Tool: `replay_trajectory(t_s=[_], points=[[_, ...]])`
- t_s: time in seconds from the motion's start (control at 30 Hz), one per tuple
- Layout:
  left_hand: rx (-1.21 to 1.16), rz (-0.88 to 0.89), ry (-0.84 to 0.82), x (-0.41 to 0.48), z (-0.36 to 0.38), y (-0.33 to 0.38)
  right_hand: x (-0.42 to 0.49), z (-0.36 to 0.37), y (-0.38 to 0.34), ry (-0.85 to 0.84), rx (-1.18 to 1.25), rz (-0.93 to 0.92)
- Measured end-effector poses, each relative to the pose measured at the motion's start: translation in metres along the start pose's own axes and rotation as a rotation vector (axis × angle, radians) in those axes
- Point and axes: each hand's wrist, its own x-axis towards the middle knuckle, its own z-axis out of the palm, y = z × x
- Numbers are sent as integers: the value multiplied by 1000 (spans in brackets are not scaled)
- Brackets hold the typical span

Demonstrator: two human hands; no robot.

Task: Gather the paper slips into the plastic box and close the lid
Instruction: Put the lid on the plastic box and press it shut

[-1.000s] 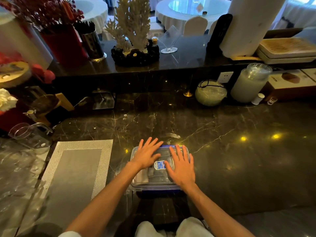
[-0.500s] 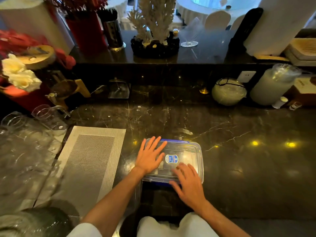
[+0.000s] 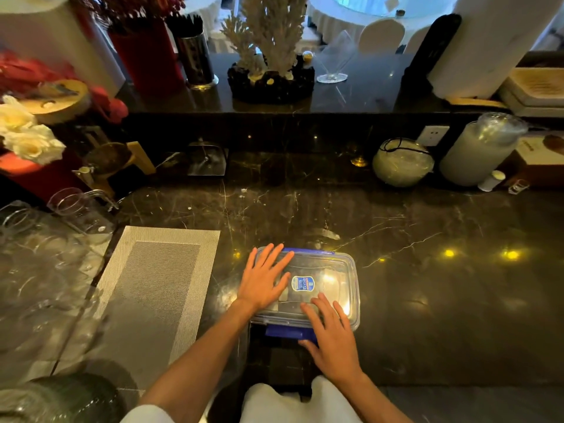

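Dark marble with pale veins made up the table [image 3: 396,270], which ran under a raised ledge crowded with a white coral ornament [image 3: 268,41], a red vase [image 3: 146,53] and a steel holder of black sticks [image 3: 195,56]. On the left lay a grey woven placemat [image 3: 152,288], with clear glassware [image 3: 39,254] beyond it at the left edge.

From the head camera, the clear rectangular plastic box with a blue-trimmed lid [image 3: 329,270] sat on the near middle of the table, just right of the placemat. Pale shapes showed through the lid, probably the paper slips, though too blurred to count. The lid lay flat over the box.

One second before, both hands had been pressed flat on top of the lid, side by side. By this moment the left hand [image 3: 264,279] remained spread open, palm down on the left part of the lid, gripping nothing, only pinning it. The right hand [image 3: 331,334] had slid back to the near edge: its fingers [image 3: 317,309] rested flat on the near right part of the lid while the thumb reached down at the blue latch flap [image 3: 287,331] on the near side, which stuck out toward the person and looked unfastened. That hand was open too, closed around nothing.

The shift suggested that gathering was done and seating the lid finished; the work had likely passed to fastening the clips. A blue strip at the far edge [image 3: 308,251] was visible, but whether it was locked could not be told.
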Motion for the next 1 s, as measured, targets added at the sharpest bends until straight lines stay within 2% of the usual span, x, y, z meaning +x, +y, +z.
replay_trajectory(t_s=[0.1,0.23,0.33,0.43,0.53,0.7,0.87,1.0], points=[[-13,-3,1,0,0,0,2,-9,6,91,174,14],[-17,-6,9,-1,1,1,10,-12,1,248,380,126],[-11,-5,15,0,2,0,8,-9,2,168,254,76],[-14,-7,12,0,2,0,3,1,9,-29,-34,-51],[-21,-2,23,0,3,0,5,9,8,-123,-110,-37],[-17,-3,13,1,3,0,6,10,5,5,-70,-26],[-18,-8,18,1,3,0,-1,-1,20,91,18,-156],[-29,-8,15,0,4,0,-1,-1,19,183,143,-87]])
